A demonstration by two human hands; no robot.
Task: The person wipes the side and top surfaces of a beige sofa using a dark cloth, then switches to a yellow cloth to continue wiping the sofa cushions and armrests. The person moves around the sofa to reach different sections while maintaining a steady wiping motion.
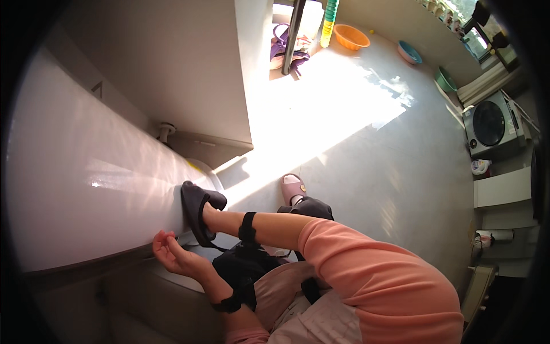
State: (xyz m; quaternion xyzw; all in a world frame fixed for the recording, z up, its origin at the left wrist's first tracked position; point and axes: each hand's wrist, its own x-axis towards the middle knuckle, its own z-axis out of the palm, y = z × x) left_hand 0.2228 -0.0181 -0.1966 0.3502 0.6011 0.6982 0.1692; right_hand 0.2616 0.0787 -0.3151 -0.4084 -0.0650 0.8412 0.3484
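Observation:
My right hand [209, 216] grips a dark slipper [193, 210], which stands on its side by a large glossy white panel [107, 185]. Most of the fingers are hidden by the slipper. Lower left, my left hand [176, 256] is palm up with loosely curled fingers and holds nothing I can see; it is close to the panel's lower edge. Black straps [247, 228] circle both forearms. Below them, one foot wears a pink slipper [291, 189] on the grey floor [343, 193].
A pale cabinet [172, 64] juts in at upper left. An orange basin [352, 37], a blue basin [409, 52] and a green basin [445, 79] stand along the far wall. At right are a front-loading washing machine [490, 124] and a white bottle [480, 166]. Bright sunlight covers part of the floor.

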